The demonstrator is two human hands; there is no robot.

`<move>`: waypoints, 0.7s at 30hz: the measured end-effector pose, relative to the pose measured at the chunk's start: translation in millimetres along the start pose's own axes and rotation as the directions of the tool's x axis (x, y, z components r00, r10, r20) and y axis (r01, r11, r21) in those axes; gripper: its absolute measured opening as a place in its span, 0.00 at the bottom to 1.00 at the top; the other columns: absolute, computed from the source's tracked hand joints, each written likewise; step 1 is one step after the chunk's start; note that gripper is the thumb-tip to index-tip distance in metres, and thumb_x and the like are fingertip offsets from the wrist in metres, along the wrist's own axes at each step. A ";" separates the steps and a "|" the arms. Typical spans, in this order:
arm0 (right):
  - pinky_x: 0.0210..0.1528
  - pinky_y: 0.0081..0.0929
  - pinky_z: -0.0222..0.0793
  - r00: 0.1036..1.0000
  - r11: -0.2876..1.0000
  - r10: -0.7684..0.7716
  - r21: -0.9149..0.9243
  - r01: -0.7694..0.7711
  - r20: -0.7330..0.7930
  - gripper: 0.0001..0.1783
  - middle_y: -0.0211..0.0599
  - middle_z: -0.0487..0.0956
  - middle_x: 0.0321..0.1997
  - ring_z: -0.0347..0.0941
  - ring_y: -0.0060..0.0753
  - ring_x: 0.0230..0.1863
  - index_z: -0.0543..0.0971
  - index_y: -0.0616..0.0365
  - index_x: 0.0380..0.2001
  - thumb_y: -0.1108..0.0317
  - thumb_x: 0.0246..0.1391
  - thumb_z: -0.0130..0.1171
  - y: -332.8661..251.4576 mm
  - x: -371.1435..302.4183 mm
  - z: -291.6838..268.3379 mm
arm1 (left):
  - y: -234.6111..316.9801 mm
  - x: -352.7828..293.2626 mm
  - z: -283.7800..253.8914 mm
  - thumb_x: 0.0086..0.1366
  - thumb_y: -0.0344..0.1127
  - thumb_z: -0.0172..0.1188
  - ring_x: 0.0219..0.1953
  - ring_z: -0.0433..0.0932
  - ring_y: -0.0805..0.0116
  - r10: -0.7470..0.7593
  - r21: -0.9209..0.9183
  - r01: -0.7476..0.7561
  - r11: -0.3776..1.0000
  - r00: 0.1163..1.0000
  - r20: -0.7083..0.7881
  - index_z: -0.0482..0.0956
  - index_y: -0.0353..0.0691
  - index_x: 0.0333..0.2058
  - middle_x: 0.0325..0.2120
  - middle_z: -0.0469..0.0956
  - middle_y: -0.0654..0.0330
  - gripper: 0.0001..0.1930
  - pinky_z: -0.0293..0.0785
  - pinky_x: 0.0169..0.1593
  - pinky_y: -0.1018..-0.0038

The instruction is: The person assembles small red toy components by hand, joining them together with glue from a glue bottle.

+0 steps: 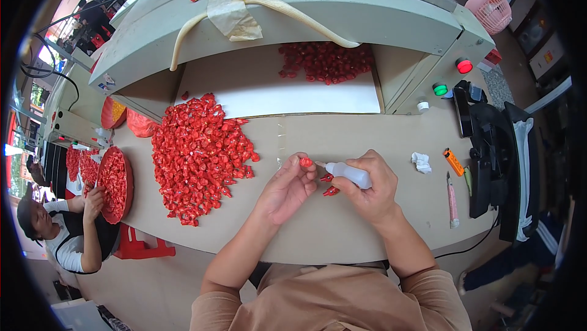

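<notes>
Between the fingertips of my left hand [286, 195] is a small shiny red piece [306, 161], its exact kind too small to tell. My right hand [378, 191] grips a white squeeze bottle [351, 175], tilted so that its narrow nozzle points left at the red piece; I cannot tell whether they touch. A few loose red pieces [331, 191] lie on the table just below the bottle. To the left of my hands spreads a large heap of similar red pieces [199, 154].
Ahead stands a pale grey machine [342, 16] with more red pieces [327, 62] inside its opening. On the right lie crumpled tissue [421, 162], an orange lighter [453, 161], a pink utility knife [452, 202] and black equipment [489, 166]. A co-worker [67, 227] at left handles a red tray [129, 190].
</notes>
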State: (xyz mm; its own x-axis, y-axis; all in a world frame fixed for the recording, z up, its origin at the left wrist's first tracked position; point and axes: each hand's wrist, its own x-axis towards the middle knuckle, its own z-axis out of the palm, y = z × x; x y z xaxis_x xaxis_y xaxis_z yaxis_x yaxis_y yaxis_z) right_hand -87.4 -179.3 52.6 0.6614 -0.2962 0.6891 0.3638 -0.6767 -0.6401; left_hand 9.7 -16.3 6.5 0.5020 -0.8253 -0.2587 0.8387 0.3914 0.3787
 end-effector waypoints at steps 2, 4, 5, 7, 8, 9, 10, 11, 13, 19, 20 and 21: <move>0.22 0.27 0.66 1.000 1.000 -0.005 -0.001 0.005 0.003 0.22 0.37 0.77 0.23 0.70 0.34 0.22 0.74 0.59 0.31 0.67 0.35 0.77 0.0 0.0 0.1 | 0.3 -0.1 -0.2 0.70 0.42 0.53 0.37 0.70 0.76 0.000 -0.005 0.000 1.000 1.000 -0.015 0.72 0.45 0.44 0.35 0.74 0.66 0.10 0.69 0.42 0.77; 0.22 0.27 0.66 1.000 1.000 0.011 -0.001 -0.011 0.003 0.22 0.37 0.77 0.23 0.71 0.34 0.22 0.74 0.59 0.31 0.68 0.35 0.77 -0.3 -0.4 0.3 | 0.5 -0.1 -1.3 0.70 0.41 0.53 0.37 0.70 0.75 0.006 -0.025 -0.007 1.000 1.000 -0.023 0.72 0.44 0.45 0.36 0.74 0.65 0.10 0.69 0.42 0.77; 0.22 0.27 0.66 1.000 1.000 0.010 -0.002 -0.010 0.004 0.22 0.37 0.77 0.23 0.71 0.34 0.22 0.74 0.59 0.31 0.68 0.35 0.77 -0.5 -0.1 0.1 | 0.5 -0.1 -1.0 0.70 0.41 0.53 0.37 0.70 0.75 0.007 -0.026 -0.007 1.000 1.000 -0.021 0.72 0.44 0.45 0.36 0.74 0.65 0.10 0.69 0.42 0.77; 0.22 0.27 0.66 1.000 1.000 0.001 -0.006 -0.001 0.003 0.21 0.37 0.77 0.23 0.71 0.34 0.22 0.74 0.59 0.31 0.68 0.36 0.77 -0.9 0.3 -0.1 | 0.5 -0.4 -0.4 0.70 0.39 0.53 0.37 0.70 0.74 0.018 -0.043 -0.019 0.999 0.999 -0.032 0.71 0.43 0.46 0.36 0.74 0.64 0.10 0.69 0.41 0.77; 0.22 0.27 0.66 1.000 1.000 0.002 -0.006 -0.002 0.003 0.21 0.37 0.77 0.23 0.71 0.34 0.22 0.74 0.59 0.31 0.68 0.36 0.77 -0.7 0.2 -0.1 | 0.6 -0.1 -0.3 0.70 0.39 0.53 0.37 0.70 0.74 0.018 -0.042 -0.019 0.999 0.999 -0.033 0.71 0.43 0.46 0.36 0.74 0.64 0.10 0.69 0.41 0.77; 0.22 0.27 0.66 1.000 1.000 0.005 -0.007 -0.005 -0.001 0.22 0.37 0.77 0.23 0.71 0.34 0.22 0.74 0.60 0.32 0.68 0.36 0.76 -0.6 0.1 0.1 | 0.8 0.2 -0.3 0.70 0.38 0.52 0.37 0.70 0.74 0.019 -0.051 -0.020 0.998 1.000 -0.015 0.71 0.43 0.46 0.36 0.74 0.64 0.10 0.69 0.41 0.77; 0.22 0.27 0.66 1.000 1.000 0.008 -0.008 -0.008 -0.004 0.22 0.37 0.77 0.23 0.71 0.34 0.22 0.74 0.60 0.32 0.68 0.36 0.76 -0.5 -0.1 0.2 | 0.8 0.3 -0.5 0.70 0.38 0.52 0.37 0.70 0.74 0.020 -0.061 -0.019 0.998 1.000 0.004 0.71 0.42 0.47 0.37 0.74 0.64 0.11 0.70 0.41 0.77; 0.22 0.27 0.66 1.000 1.000 0.008 -0.008 -0.008 -0.004 0.22 0.37 0.77 0.23 0.71 0.34 0.22 0.74 0.60 0.32 0.68 0.36 0.76 -0.1 0.1 0.2 | 0.6 0.4 -0.8 0.70 0.38 0.52 0.37 0.70 0.74 0.020 -0.061 -0.019 0.998 1.000 0.003 0.71 0.42 0.47 0.37 0.74 0.64 0.11 0.70 0.41 0.77; 0.22 0.28 0.67 1.000 1.000 -0.012 -0.022 0.012 -0.001 0.21 0.37 0.77 0.23 0.71 0.35 0.22 0.74 0.60 0.32 0.67 0.36 0.76 0.7 0.5 0.1 | -0.1 0.5 -2.2 0.70 0.37 0.52 0.37 0.70 0.74 0.033 -0.053 -0.034 0.998 0.999 -0.028 0.71 0.41 0.48 0.37 0.74 0.64 0.11 0.70 0.40 0.77; 0.23 0.28 0.66 1.000 1.000 0.008 -0.019 -0.008 0.017 0.21 0.37 0.76 0.23 0.71 0.35 0.22 0.74 0.60 0.31 0.67 0.37 0.76 0.2 0.3 0.9 | 0.9 0.8 -3.3 0.70 0.36 0.53 0.37 0.71 0.73 0.047 -0.049 -0.050 0.998 0.997 -0.064 0.71 0.41 0.48 0.37 0.75 0.63 0.11 0.70 0.40 0.77; 0.23 0.28 0.66 1.000 1.000 0.009 -0.019 -0.008 0.018 0.21 0.37 0.76 0.23 0.71 0.35 0.22 0.74 0.60 0.31 0.67 0.37 0.76 0.4 -0.1 0.9 | 0.8 1.0 -3.7 0.70 0.36 0.53 0.37 0.71 0.73 0.047 -0.050 -0.050 0.997 0.997 -0.064 0.71 0.41 0.48 0.37 0.75 0.63 0.11 0.70 0.40 0.77; 0.22 0.28 0.66 1.000 1.000 0.019 -0.014 -0.019 0.023 0.21 0.37 0.76 0.23 0.71 0.35 0.22 0.74 0.60 0.31 0.67 0.37 0.76 0.7 -0.5 0.9 | 0.9 1.6 -4.0 0.69 0.36 0.53 0.37 0.71 0.73 0.051 -0.052 -0.054 0.997 0.997 -0.058 0.71 0.41 0.48 0.37 0.75 0.63 0.11 0.70 0.40 0.77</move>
State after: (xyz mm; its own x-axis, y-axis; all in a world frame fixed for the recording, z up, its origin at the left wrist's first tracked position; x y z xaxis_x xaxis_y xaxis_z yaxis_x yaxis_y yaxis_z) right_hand -86.9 -179.0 51.5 0.6834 -0.2934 0.6684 0.3422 -0.6800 -0.6484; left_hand 12.1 -15.7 2.8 0.5552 -0.7796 -0.2899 0.8203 0.4557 0.3456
